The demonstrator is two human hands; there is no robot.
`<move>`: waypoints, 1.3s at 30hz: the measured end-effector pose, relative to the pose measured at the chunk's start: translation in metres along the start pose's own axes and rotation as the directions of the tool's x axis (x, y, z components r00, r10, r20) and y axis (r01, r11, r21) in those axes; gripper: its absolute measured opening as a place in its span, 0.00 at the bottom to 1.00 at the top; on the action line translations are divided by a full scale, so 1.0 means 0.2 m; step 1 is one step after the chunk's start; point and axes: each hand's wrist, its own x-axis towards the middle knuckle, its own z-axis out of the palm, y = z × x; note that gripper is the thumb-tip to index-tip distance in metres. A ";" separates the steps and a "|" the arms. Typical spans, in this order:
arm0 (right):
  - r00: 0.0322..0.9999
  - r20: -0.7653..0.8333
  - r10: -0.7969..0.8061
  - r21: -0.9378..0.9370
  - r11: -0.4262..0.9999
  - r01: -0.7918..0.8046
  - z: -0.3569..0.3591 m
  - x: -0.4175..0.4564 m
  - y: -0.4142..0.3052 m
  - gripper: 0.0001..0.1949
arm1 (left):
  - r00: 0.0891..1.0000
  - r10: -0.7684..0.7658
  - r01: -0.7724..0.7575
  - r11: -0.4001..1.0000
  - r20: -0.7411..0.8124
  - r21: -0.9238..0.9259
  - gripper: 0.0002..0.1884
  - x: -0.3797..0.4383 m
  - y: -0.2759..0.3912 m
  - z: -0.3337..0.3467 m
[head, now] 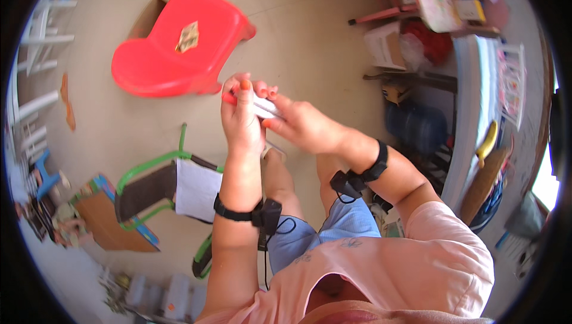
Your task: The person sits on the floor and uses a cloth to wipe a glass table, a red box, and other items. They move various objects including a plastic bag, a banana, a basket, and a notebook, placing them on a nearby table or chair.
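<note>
My left hand (pixel 242 109) and my right hand (pixel 306 123) meet in front of my body. Between them is a small, flat white object (pixel 266 107) with a dark line along it; fingers cover much of it, so I cannot tell its kind. My left thumb points up beside it, while my right thumb and fingers grip its other end. Beyond my left hand stands a red plastic chair (pixel 196 42), with a small patterned packet or piece of paper (pixel 188 37) lying on it.
At lower left is a green-framed folding chair (pixel 147 190) with a white cloth (pixel 199 190) on it. A cardboard sheet (pixel 107 221) lies nearby. To the right, a banana (pixel 487 143) lies by a striped cloth-covered surface (pixel 471 100). White racks (pixel 42 38) line the left.
</note>
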 end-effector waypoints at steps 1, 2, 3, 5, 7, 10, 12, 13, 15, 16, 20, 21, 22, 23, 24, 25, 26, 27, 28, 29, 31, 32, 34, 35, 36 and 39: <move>0.993 -0.107 -0.055 -0.311 0.950 0.019 -0.02 -0.02 -0.01 0.22 | 0.998 -0.066 0.067 0.997 -0.015 0.028 0.14 0.02 0.02 0.03; 0.983 -0.150 -0.103 -0.446 0.895 0.025 -0.01 -0.04 0.02 0.21 | 0.989 -0.009 0.018 0.998 -0.144 0.064 0.13 0.00 0.03 0.09; 0.982 -0.140 -0.125 -0.500 0.865 0.039 -0.03 -0.09 -0.02 0.18 | 0.963 0.051 -0.024 0.994 -0.263 0.104 0.14 0.00 0.04 0.16; 0.980 -0.182 -0.083 -0.591 0.805 -0.042 0.02 -0.12 -0.08 0.14 | 0.972 -0.042 0.041 0.999 -0.231 -0.010 0.15 0.00 0.07 0.18; 0.984 -0.177 -0.026 -0.395 0.918 -0.047 0.00 -0.13 -0.10 0.11 | 0.986 -0.110 0.106 0.994 -0.129 -0.032 0.19 0.00 0.11 0.23; 0.954 0.223 0.199 0.176 0.954 -0.241 -0.20 -0.15 -0.21 0.07 | 0.949 -0.221 0.233 0.972 0.225 -0.030 0.24 -0.03 0.21 0.31; 0.867 0.471 0.160 0.453 0.800 -0.393 -0.31 -0.19 -0.24 0.08 | 0.753 -0.147 0.293 0.948 0.642 -0.125 0.20 -0.01 0.23 0.38; 0.920 0.368 0.136 0.464 0.830 -0.309 -0.34 -0.21 -0.23 0.08 | 0.674 -0.083 0.283 0.947 0.734 -0.152 0.16 0.01 0.21 0.44; 0.986 0.149 0.075 0.458 0.878 -0.136 -0.37 -0.22 -0.18 0.09 | 0.882 -0.149 0.149 0.988 0.447 0.034 0.06 0.01 0.17 0.54; 0.984 -0.176 -0.009 0.121 0.992 0.031 -0.34 -0.21 -0.14 0.11 | 0.938 -0.084 0.057 0.994 0.337 0.090 0.12 0.03 0.12 0.60; 0.887 -0.462 0.031 -0.089 0.993 -0.081 -0.52 -0.13 -0.07 0.18 | 0.976 0.187 -0.217 0.898 0.114 0.384 0.10 0.16 -0.10 0.85; 0.896 -0.441 0.054 -0.097 0.989 -0.108 -0.61 -0.11 -0.06 0.17 | 0.983 0.140 -0.172 0.925 0.118 0.339 0.08 0.20 -0.13 0.90; 0.904 -0.421 0.078 -0.105 0.985 -0.134 -0.71 -0.10 -0.07 0.17 | 0.988 0.091 -0.124 0.947 0.123 0.295 0.07 0.26 -0.14 0.94; 0.911 -0.400 0.103 -0.113 0.981 -0.160 -0.82 -0.08 -0.08 0.16 | 0.991 0.041 -0.073 0.965 0.131 0.251 0.06 0.35 -0.15 0.99; 0.945 -0.326 0.027 0.011 1.000 -0.025 -0.92 -0.09 -0.07 0.21 | 0.984 -0.143 0.127 0.981 0.103 0.149 0.15 0.44 -0.11 1.05; 0.937 -0.347 -0.024 0.259 0.958 0.120 -1.00 -0.08 -0.04 0.24 | 0.967 -0.214 0.214 0.977 0.139 0.016 0.20 0.52 -0.09 1.13; 0.919 -0.388 -0.073 0.474 0.839 0.267 -1.08 -0.07 0.01 0.28 | 0.952 -0.178 0.191 0.981 0.248 -0.027 0.22 0.62 -0.09 1.16; 0.890 -0.438 -0.125 0.638 0.655 0.406 -1.16 -0.07 0.07 0.32 | 0.929 -0.124 0.162 0.983 0.350 -0.083 0.23 0.69 -0.10 1.24; 0.890 -0.456 -0.014 0.792 0.449 0.413 -1.25 -0.08 0.14 0.31 | 0.945 -0.118 0.163 0.978 0.304 -0.127 0.23 0.73 -0.15 1.33; 0.824 -0.543 0.161 0.799 0.402 0.448 -1.34 -0.06 0.19 0.25 | 0.960 -0.114 0.161 0.972 0.256 -0.170 0.24 0.77 -0.20 1.44; 0.803 -0.417 0.426 0.847 -0.139 0.513 -1.49 -0.03 0.20 0.24 | 0.975 -0.122 0.134 0.989 0.184 -0.058 0.21 0.80 -0.32 1.61; 0.808 -0.356 0.469 0.827 -0.244 0.506 -1.57 -0.02 0.16 0.25 | 0.956 -0.117 0.122 0.993 0.269 -0.001 0.19 0.73 -0.45 1.71; 0.749 -0.430 0.505 0.837 -0.089 0.540 -1.63 0.00 0.20 0.18 | 0.940 -0.107 0.076 0.991 0.324 0.107 0.17 0.66 -0.60 1.87; 0.696 -0.502 0.513 0.835 0.078 0.545 -1.65 0.00 0.20 0.15 | 0.954 -0.079 0.034 0.987 0.289 0.159 0.16 0.65 -0.62 1.94; 0.671 -0.577 0.466 0.789 0.107 0.604 -1.67 0.00 0.21 0.13 | 0.966 -0.046 -0.009 0.978 0.255 0.210 0.16 0.65 -0.64 1.99; 0.519 -0.812 0.268 0.514 0.750 0.417 -1.75 -0.07 0.22 0.14 | 0.929 -0.087 -0.025 0.954 0.359 0.298 0.16 0.77 -0.65 1.98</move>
